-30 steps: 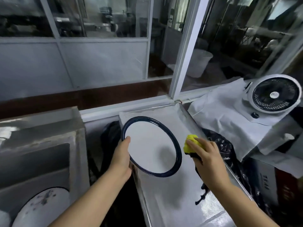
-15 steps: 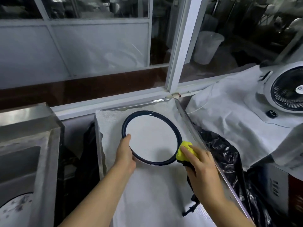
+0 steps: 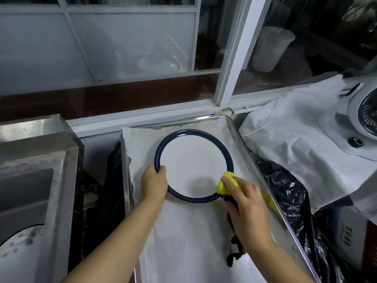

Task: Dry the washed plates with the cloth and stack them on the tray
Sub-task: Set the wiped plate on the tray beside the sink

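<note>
I see the plate, white with a dark blue rim, at the far half of the tray, over the white mesh liner that covers the tray floor. I cannot tell whether it lies flat on the liner or is held just above it. Its far edge sits near the tray's back rim, and its right edge comes close to the tray's raised right wall, with only a narrow strip of liner between them. To the left of the plate a wider band of liner shows before the tray's left wall. Toward me, the near half of the liner holds no plates.

My left hand grips the plate at its near-left rim, thumb curled over the top of the blue edge and the fingers hidden underneath. The forearm runs in from the lower left, crossing the tray's left wall.

My right hand holds the yellow cloth bunched under the fingers, pressed against the plate's near-right rim. The fingers stretch forward over the cloth, and a dark part of it hangs below the palm. This hand sits just inside the tray's right wall.

Left of the tray, across a dark gap, stands a steel sink with another plate low in it. Right of the tray lies black plastic sheeting, then a white sheet under a white fan. A window frame rises close behind the tray's back rim.
</note>
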Action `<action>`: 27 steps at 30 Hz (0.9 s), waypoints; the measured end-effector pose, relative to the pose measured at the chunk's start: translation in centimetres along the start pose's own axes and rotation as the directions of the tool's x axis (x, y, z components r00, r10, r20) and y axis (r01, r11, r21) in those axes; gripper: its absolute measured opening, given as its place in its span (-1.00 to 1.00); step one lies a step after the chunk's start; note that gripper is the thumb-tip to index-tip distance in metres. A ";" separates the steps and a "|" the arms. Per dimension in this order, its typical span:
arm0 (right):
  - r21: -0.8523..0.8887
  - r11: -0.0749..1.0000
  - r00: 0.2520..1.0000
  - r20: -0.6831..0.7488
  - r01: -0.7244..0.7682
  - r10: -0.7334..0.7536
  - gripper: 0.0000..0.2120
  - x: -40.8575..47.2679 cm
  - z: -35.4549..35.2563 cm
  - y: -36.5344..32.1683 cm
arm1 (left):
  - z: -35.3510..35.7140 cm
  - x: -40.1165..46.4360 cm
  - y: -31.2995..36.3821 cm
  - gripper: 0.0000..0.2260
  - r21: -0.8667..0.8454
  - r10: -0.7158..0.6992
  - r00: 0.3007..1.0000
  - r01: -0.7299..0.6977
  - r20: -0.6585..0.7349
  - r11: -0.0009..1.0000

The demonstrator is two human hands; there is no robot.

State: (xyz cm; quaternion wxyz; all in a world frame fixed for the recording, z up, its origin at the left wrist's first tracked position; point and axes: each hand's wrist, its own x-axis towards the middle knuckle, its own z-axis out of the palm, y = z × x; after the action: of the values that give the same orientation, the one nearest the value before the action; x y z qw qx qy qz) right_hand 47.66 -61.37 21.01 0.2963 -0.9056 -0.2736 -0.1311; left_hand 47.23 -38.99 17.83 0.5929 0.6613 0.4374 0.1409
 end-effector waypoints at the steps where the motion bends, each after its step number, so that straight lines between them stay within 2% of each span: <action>1: -0.006 1.000 1.000 0.002 0.006 -0.006 -0.30 0.1 0.0 -0.1 | -0.2 0.3 0.0 -0.85 0.101 0.024 1.000 -0.025 0.015 0.995; 4: -0.014 1.000 1.000 0.007 0.026 -0.026 -0.28 0.2 0.1 -0.4 | -0.8 0.7 0.3 -0.93 0.296 0.064 0.996 -0.078 0.057 0.952; 7: -0.033 0.998 0.998 0.017 0.053 -0.052 -0.24 0.2 0.1 -1.1 | -1.5 0.4 0.6 -0.95 0.362 0.055 0.993 -0.089 0.105 0.928; 10: -0.037 0.996 0.996 0.022 0.082 -0.081 -0.28 0.2 -0.2 -2.4 | -2.9 -0.5 1.4 -0.92 0.394 0.072 0.980 -0.142 0.188 0.908; 13: -0.031 0.989 0.990 0.012 0.143 -0.143 -0.36 0.5 -0.8 -5.0 | -6.2 -1.7 2.2 -0.85 0.431 0.204 0.952 -0.287 0.230 0.856; 16: -0.012 0.975 0.975 0.004 0.222 -0.222 -0.38 0.9 -1.3 -9.1 | -11.9 -3.4 1.8 -0.73 0.359 0.301 0.930 -0.360 0.210 0.861; 20: 0.077 0.944 0.947 -0.001 0.320 -0.321 -0.36 0.7 -0.1 -16.6 | -21.7 -5.6 -1.4 -0.78 0.280 0.252 0.958 -0.282 0.139 0.918; 24: 0.163 0.890 0.898 0.040 0.427 -0.438 -0.33 -0.7 3.3 -25.3 | -32.2 -5.9 -6.7 -0.78 0.397 0.162 0.986 -0.160 0.029 0.904; 27: 0.222 0.872 0.882 0.089 0.436 -0.464 -0.31 -2.4 7.3 -32.0 | -39.8 -4.7 -11.9 -0.77 0.492 0.042 0.999 -0.023 -0.027 0.870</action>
State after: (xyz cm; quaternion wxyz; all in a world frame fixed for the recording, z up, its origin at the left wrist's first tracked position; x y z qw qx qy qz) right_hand 27.87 -36.32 29.13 0.3253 -0.7901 -0.5087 -0.1057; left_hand 11.62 -17.22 18.85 0.3949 0.7948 0.4584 0.0474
